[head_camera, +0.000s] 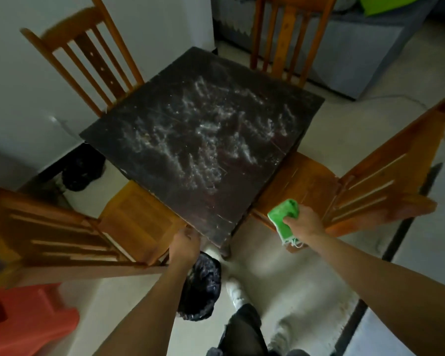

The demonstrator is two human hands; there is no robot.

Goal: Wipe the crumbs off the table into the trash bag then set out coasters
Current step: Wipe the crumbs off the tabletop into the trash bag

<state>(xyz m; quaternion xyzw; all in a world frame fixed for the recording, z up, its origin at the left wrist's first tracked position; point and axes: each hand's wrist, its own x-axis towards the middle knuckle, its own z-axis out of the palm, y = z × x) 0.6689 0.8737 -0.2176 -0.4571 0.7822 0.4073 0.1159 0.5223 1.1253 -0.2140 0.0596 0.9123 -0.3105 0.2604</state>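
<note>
White crumbs (201, 129) lie across the middle of the tabletop (118, 132); wiping not yet begun. Your right hand (303, 222) clutches a green cloth (284, 217) off the near right edge. Your left hand (184, 246) is at the near corner over the black trash bag (203, 291), grip unclear. Next, probably: cloth down, sweep bagward.

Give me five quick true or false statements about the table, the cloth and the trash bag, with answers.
1. The right hand holds a green cloth. True.
2. The table is wiped clean. False: white crumbs cover it.
3. The trash bag sits below the table's near corner. True.
4. Coasters are on the table. False: none are.
5. The cloth touches the crumbs. False: it is off the table, over a chair seat.
</note>
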